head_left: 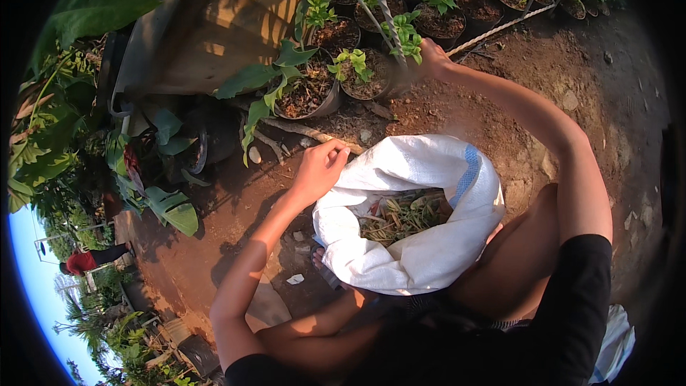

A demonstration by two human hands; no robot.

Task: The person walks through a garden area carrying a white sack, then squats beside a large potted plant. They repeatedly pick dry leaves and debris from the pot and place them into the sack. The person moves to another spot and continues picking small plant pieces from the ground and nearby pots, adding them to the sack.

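Head view: hands forward, apart

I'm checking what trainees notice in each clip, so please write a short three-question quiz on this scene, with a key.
1. Which of the person's hands is up by the potted plants?
2. True or false: the white sack is tied shut.
3. What colour is the patterned band on the sack?
A red
B blue
C yellow

Key:
1. The right hand.
2. False; its open mouth shows plant matter inside.
3. B.
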